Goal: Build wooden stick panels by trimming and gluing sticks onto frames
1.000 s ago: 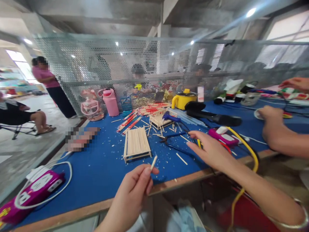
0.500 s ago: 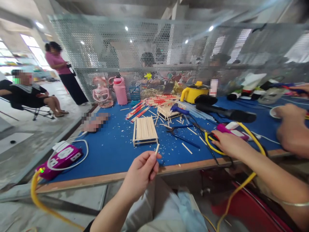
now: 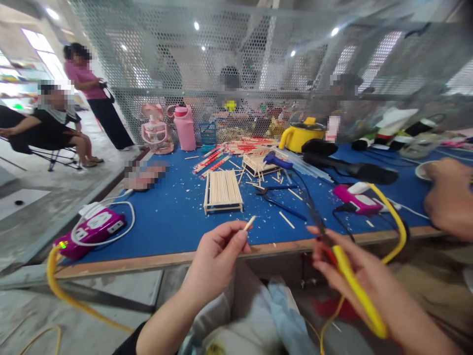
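My left hand pinches a short pale wooden stick between thumb and fingertips, just above the table's front edge. My right hand is wrapped around yellow-handled pliers, whose dark jaws point up and away; motion blurs the jaws. Beyond my left hand sits a small rack of wooden sticks, its top covered with sticks laid side by side. A second stick frame stands farther back. Between it and my hands, pliers with blue handles lie spread on the blue table.
Loose and red-wrapped sticks are scattered behind. A blue-handled tool rests by the second frame. Purple power strips lie at left and right. A yellow pot and pink bottle stand behind. A co-worker's hand is at right.
My right hand has picked the yellow-handled pliers up off the table and brought them toward me. My left hand still holds the stick, now tilted more to the right.
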The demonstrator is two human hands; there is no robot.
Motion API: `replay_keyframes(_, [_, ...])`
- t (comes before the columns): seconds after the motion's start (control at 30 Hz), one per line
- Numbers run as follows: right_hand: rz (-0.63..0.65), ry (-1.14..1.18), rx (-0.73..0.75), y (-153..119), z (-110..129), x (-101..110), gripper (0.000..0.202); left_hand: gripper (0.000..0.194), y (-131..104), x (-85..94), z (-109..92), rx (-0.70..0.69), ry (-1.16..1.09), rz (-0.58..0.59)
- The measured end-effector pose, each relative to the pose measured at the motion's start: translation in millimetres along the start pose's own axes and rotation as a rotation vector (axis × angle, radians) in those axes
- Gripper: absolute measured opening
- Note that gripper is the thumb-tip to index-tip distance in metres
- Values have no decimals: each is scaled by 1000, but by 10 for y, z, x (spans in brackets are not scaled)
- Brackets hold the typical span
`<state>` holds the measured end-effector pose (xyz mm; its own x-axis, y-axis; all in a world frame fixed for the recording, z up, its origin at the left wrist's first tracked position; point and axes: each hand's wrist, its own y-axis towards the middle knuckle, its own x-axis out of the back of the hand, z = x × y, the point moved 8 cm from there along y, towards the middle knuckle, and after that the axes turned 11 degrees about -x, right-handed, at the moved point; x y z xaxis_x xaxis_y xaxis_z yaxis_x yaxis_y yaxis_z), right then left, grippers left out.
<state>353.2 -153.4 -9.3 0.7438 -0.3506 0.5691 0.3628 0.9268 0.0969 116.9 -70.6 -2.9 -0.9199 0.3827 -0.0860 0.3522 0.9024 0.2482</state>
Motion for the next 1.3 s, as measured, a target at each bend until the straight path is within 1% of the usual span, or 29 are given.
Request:
replay_keyframes(0.03, [133, 55, -18, -73, 73, -239, 51, 23, -4, 8, -62, -30, 44, -4])
replay_keyframes(0.1, [242, 105, -84, -154, 200, -514, 47, 22, -12, 21, -169, -75, 115, -6])
replay_keyframes(0.13, [292, 94, -88, -175, 272, -607, 51, 21, -16, 27, -206, -86, 136, -6])
replay_keyframes(0.2, [327, 65, -65, -180, 389, -679, 57, 21, -20, 41, -243, -96, 153, -11])
replay_keyframes(0.3, [349, 57, -21, -170, 464, -698, 64, 20, -21, 78, -246, -116, 186, -42])
replay_keyframes(0.4, [388, 83, 13, -185, 498, -735, 63, 19, -22, 100, -237, -152, 243, -62])
replay_keyframes(0.47, [390, 88, 30, -191, 528, -753, 62, 19, -23, 103, -234, -168, 272, -67])
replay_keyframes(0.57, [382, 94, 30, -189, 562, -774, 64, 18, -26, 91, -231, -174, 303, -58])
replay_keyframes(0.8, [413, 115, 40, -195, 623, -799, 66, 18, -59, 50, -256, -227, 328, -16])
replay_keyframes(0.93, [415, 116, 38, -198, 636, -796, 67, 17, -70, 61, -277, -245, 354, -18])
replay_keyframes(1.17, [394, 107, 99, -202, 659, -777, 67, 17, -69, 13, -279, -211, 253, 57])
replay_keyframes(1.3, [383, 83, 111, -191, 661, -770, 68, 16, -76, 29, -268, -220, 238, 44])
